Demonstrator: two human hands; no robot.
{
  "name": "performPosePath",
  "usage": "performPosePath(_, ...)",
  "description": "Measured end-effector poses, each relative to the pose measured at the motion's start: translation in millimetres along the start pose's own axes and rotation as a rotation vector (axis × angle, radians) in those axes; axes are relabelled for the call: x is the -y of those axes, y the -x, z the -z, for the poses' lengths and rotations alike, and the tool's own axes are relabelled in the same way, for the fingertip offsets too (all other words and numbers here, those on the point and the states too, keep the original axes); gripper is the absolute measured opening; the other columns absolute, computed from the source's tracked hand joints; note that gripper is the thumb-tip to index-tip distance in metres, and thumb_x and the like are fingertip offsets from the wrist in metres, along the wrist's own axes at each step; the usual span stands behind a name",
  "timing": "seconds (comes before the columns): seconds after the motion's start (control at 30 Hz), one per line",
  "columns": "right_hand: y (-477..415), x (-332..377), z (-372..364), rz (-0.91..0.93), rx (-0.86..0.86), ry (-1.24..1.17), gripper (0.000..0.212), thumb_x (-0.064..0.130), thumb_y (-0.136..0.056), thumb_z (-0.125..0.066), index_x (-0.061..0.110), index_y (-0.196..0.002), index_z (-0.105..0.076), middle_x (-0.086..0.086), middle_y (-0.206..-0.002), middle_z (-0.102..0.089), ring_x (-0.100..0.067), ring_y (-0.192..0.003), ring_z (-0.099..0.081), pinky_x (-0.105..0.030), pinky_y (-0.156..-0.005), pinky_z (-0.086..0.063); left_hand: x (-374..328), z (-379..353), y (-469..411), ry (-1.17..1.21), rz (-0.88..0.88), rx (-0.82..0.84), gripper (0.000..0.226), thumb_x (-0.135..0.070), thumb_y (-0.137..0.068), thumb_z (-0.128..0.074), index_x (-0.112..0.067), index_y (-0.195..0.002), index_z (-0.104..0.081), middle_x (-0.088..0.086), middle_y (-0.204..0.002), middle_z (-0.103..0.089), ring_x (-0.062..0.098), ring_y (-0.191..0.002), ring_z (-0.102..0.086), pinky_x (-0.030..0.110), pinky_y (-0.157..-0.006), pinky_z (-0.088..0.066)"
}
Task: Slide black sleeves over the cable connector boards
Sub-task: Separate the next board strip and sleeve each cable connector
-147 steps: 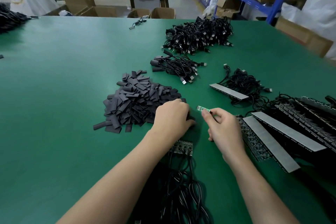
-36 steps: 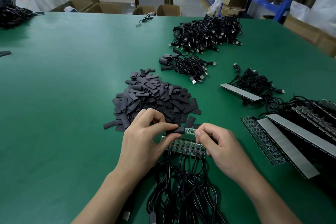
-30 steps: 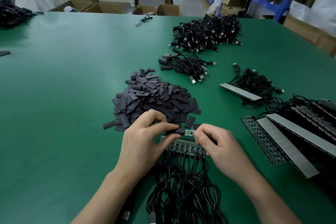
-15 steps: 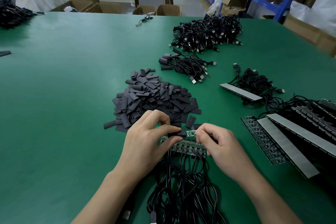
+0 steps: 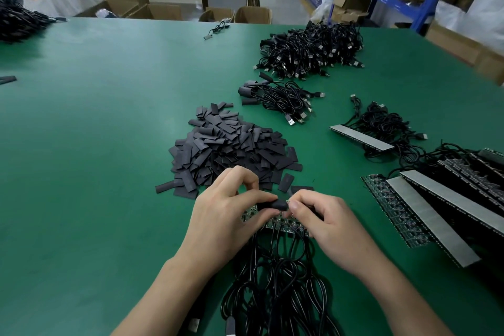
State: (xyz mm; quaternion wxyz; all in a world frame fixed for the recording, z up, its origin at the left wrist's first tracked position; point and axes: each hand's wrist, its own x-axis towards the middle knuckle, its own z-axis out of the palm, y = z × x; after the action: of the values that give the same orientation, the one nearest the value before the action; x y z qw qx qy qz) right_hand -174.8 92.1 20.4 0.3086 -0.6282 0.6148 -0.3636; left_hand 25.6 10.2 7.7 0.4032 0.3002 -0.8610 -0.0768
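Pinches a black sleeve (image 5: 273,204) in the left hand (image 5: 226,217), right beside the connector board (image 5: 288,202) gripped in the right hand (image 5: 328,222).

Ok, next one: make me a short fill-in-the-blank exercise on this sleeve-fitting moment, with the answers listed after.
1. The left hand and right hand meet over a table whose top is ____.
2. The black sleeve at the tip of the connector board is pinched by the fingers of the ____ hand.
3. The grey-backed board strips lie on the table to the person's ____.

Missing words: green; left; right.
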Motion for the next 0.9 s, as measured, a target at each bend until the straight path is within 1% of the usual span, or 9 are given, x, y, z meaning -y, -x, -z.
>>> performPosePath(0.1,-0.3,0.0,2.7,0.009,-0.019,0.018,0.021,0.047,-0.096,-0.050,0.032,-0.090,-0.064,0.012,-0.065,-0.053,-0.004,-0.057,-0.045,-0.022,-0.054,-0.036,0.2,0.6,1.4,0.039,0.037,0.008,0.023,-0.045,-0.087,-0.075,-0.025,-0.097,-0.080,-0.009,-0.099,-0.053,0.010,-0.077,-0.058,0.027,-0.063,-0.051)
performPosePath(0.2,0.0,-1.8,7.3,-0.003,-0.078,0.102,0.020,0.049,-0.091,-0.052,0.033,-0.087,-0.062,0.011,-0.077,-0.064,-0.009,-0.069,-0.060,-0.030,-0.065,-0.049,0.2,0.7,1.6,0.068,0.048,0.003,0.021,-0.044,-0.087,-0.078,-0.025,-0.097,-0.080,-0.011,-0.100,-0.055,0.004,-0.079,-0.060,0.029,-0.064,-0.055)
performPosePath(0.27,0.7,-1.4,7.9,0.001,-0.086,0.119,0.023,0.049,-0.093,-0.055,0.029,-0.084,-0.065,0.011,-0.077,-0.066,-0.011,-0.072,-0.061,-0.030,-0.068,-0.049,0.6,0.9,1.6,0.095,0.054,0.001,0.020,-0.041,-0.087,-0.079,-0.025,-0.098,-0.081,-0.012,-0.101,-0.060,0.001,-0.082,-0.063,0.030,-0.065,-0.057)
performPosePath(0.4,0.9,0.3,6.6,-0.026,-0.053,0.059,0.016,0.032,-0.098,-0.065,0.029,-0.082,-0.068,0.007,-0.074,-0.065,-0.013,-0.068,-0.060,-0.032,-0.068,-0.048,0.4,1.6,1.7,0.111,0.035,0.013,0.019,-0.040,-0.089,-0.079,-0.024,-0.100,-0.082,-0.012,-0.099,-0.067,0.004,-0.080,-0.067,0.031,-0.066,-0.058)
performPosePath(0.5,1.5,3.9,6.4,-0.049,-0.010,0.019,0.018,0.030,-0.098,-0.065,0.031,-0.080,-0.069,0.002,-0.074,-0.066,-0.020,-0.070,-0.061,-0.038,-0.070,-0.049,-0.8,1.9,1.6,0.113,0.010,0.019,0.018,-0.038,-0.089,-0.079,-0.024,-0.100,-0.082,-0.011,-0.098,-0.071,0.006,-0.080,-0.070,0.032,-0.065,-0.059)
performPosePath(0.63,1.5,6.9,6.3,-0.063,0.006,0.009,0.019,0.029,-0.099,-0.065,0.033,-0.082,-0.070,0.000,-0.074,-0.068,-0.021,-0.071,-0.064,-0.041,-0.074,-0.052,-1.5,2.3,1.2,0.106,-0.016,0.025,0.019,-0.037,-0.089,-0.079,-0.022,-0.100,-0.083,-0.009,-0.097,-0.072,0.008,-0.081,-0.071,0.032,-0.065,-0.059)
performPosePath(0.73,0.8,6.1,7.1,-0.073,0.014,-0.031,0.020,0.029,-0.101,-0.064,0.035,-0.084,-0.072,0.000,-0.072,-0.069,-0.018,-0.071,-0.066,-0.041,-0.076,-0.053,-2.2,1.7,0.7,0.147,0.013,0.015,0.021,-0.036,-0.089,-0.080,-0.021,-0.103,-0.082,-0.010,-0.098,-0.071,0.007,-0.085,-0.070,0.032,-0.070,-0.059)
performPosePath(0.8,-0.3,4.6,8.1,-0.085,0.022,-0.116,0.022,0.027,-0.103,-0.062,0.034,-0.085,-0.074,0.000,-0.068,-0.068,-0.014,-0.069,-0.064,-0.039,-0.077,-0.053,-3.6,1.7,0.3,0.210,0.080,-0.011,0.029,-0.036,-0.086,-0.083,-0.020,-0.110,-0.080,-0.010,-0.101,-0.071,0.005,-0.088,-0.069,0.029,-0.076,-0.058)
performPosePath(0.9,-2.3,3.8,8.8,-0.081,0.004,-0.282,0.022,0.026,-0.102,-0.061,0.029,-0.086,-0.076,0.001,-0.064,-0.066,-0.009,-0.068,-0.064,-0.024,-0.078,-0.050,-3.9,2.4,-0.9,0.260,0.187,-0.103,0.034,-0.030,-0.080,-0.086,-0.018,-0.112,-0.079,-0.009,-0.099,-0.072,0.004,-0.081,-0.068,0.020,-0.077,-0.055)
